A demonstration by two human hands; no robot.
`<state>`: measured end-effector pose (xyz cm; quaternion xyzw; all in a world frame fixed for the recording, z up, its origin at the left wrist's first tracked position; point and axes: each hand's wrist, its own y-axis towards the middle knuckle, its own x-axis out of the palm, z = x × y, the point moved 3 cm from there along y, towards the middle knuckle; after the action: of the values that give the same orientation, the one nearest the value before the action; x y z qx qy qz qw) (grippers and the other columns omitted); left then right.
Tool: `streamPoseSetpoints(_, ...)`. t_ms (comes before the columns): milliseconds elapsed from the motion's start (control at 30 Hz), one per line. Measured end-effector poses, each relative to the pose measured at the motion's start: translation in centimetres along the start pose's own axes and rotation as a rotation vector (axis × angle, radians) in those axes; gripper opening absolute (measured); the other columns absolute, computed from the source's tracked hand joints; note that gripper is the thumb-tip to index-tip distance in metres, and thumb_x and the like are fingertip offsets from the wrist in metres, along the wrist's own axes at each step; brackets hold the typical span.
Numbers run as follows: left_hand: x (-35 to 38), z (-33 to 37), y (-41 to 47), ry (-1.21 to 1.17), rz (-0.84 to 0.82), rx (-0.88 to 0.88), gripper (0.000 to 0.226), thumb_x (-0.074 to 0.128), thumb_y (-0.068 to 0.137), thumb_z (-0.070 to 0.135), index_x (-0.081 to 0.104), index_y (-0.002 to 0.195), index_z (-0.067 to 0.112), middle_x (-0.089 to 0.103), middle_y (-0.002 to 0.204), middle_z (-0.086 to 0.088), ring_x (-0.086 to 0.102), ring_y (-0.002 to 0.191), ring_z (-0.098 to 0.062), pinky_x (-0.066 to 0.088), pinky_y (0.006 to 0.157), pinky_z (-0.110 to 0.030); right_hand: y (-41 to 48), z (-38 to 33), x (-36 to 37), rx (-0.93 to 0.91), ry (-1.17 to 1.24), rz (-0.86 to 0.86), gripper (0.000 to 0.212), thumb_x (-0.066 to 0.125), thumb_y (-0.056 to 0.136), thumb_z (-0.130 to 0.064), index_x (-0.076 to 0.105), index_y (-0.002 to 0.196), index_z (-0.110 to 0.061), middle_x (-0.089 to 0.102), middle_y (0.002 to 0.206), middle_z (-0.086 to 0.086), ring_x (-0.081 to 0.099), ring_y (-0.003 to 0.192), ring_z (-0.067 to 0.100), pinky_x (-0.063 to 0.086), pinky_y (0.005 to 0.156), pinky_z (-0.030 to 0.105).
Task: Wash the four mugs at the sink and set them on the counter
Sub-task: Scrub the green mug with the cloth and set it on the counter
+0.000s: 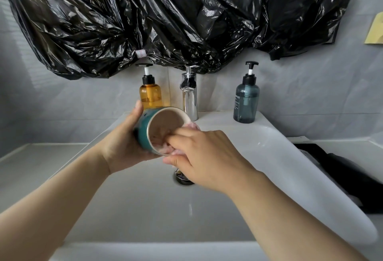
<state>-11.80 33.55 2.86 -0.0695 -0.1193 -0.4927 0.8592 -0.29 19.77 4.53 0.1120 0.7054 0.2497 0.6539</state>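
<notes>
A wide white ceramic sink basin [290, 157] fills the lower half of the view, its rounded rim curving down the right side and its front edge running along the bottom. The basin floor is bare apart from a chrome drain [183, 178] near the middle, so there is open room below and in front of both forearms. A flat grey counter [31, 167] stretches away on the left of the basin with nothing on it in view; on the right a black object [342, 173] lies on the counter against the rim, too dark to identify. Held above the basin, tipped on its side with the mouth facing right and toward the viewer, is a teal glazed ceramic mug with a pale cream interior [145, 128]. The left hand [122, 142] wraps around the mug's outer wall, thumb up over the top and fingers curled beneath. The right hand [207, 153] is at the mug's mouth, its fingers bunched around a pale pink sponge or cloth [176, 148] pressed inside against the lower rim. Behind the hands stands a chrome tap [189, 99]. Left of the tap stands 1 amber pump bottle [150, 93], partly filled; right of it stands 1 blue-grey translucent pump bottle [246, 99]. Crumpled black plastic sheeting [186, 12] covers the wall above.
</notes>
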Motion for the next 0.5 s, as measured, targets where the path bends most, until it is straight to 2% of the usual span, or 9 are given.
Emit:
streamPoseSetpoints(67,-0.4,-0.1,0.2,0.048,0.112,-0.014,0.097,0.078,0.064,0.066,0.054,0.139,0.008,0.055,0.140,-0.022,0.057,0.116,-0.033,0.047,0.100,-0.051,0.0,-0.3,0.1,-0.019,-0.062,-0.003,0.026,0.050,0.096,-0.046,0.059,0.104,-0.023,0.057,0.108,-0.007,0.053,0.105,0.020,0.025,0.063,0.030)
streamPoseSetpoints(133,-0.7,-0.3,0.2,0.079,0.234,0.003,0.079,0.067,0.076,0.057,0.057,0.134,0.004,0.060,0.128,-0.023,0.057,0.108,-0.033,0.050,0.093,-0.045,0.1,-0.3,0.5,-0.013,-0.096,-0.027,0.026,0.048,0.096,-0.045,0.058,0.107,-0.024,0.056,0.111,-0.008,0.050,0.108,0.018,0.024,0.065,0.031)
streamPoseSetpoints(267,-0.3,-0.7,0.6,0.096,0.276,0.048,0.050,0.062,0.083,0.047,0.062,0.117,0.010,0.066,0.101,-0.017,0.064,0.087,-0.028,0.055,0.076,-0.038,0.1,-0.3,1.3,0.029,-0.155,-0.138,0.034,0.042,0.098,-0.045,0.052,0.122,-0.023,0.051,0.124,-0.005,0.046,0.118,0.020,0.027,0.071,0.032)
streamPoseSetpoints(367,-0.2,-0.8,0.8,0.103,0.340,0.093,0.052,0.060,0.084,0.045,0.061,0.120,0.007,0.067,0.095,-0.016,0.065,0.081,-0.026,0.054,0.073,-0.035,0.2,-0.5,1.8,0.041,-0.182,-0.206,0.035,0.039,0.100,-0.043,0.051,0.124,-0.020,0.050,0.128,0.001,0.043,0.125,0.024,0.029,0.076,0.034)
streamPoseSetpoints(433,-0.3,-0.9,0.8,0.107,0.364,0.116,0.064,0.060,0.079,0.046,0.060,0.126,0.002,0.065,0.103,-0.020,0.063,0.090,-0.031,0.051,0.081,-0.040,0.2,-0.6,1.9,0.034,-0.170,-0.223,0.034,0.039,0.101,-0.042,0.051,0.122,-0.018,0.051,0.125,0.004,0.045,0.122,0.026,0.033,0.077,0.035)
streamPoseSetpoints(500,-0.3,-0.8,0.8,0.108,0.381,0.156,0.063,0.059,0.078,0.046,0.063,0.123,0.003,0.066,0.105,-0.022,0.062,0.094,-0.032,0.049,0.088,-0.043,0.2,-0.7,2.0,0.027,-0.138,-0.236,0.034,0.039,0.102,-0.041,0.050,0.123,-0.017,0.050,0.125,0.006,0.046,0.121,0.027,0.041,0.084,0.037)
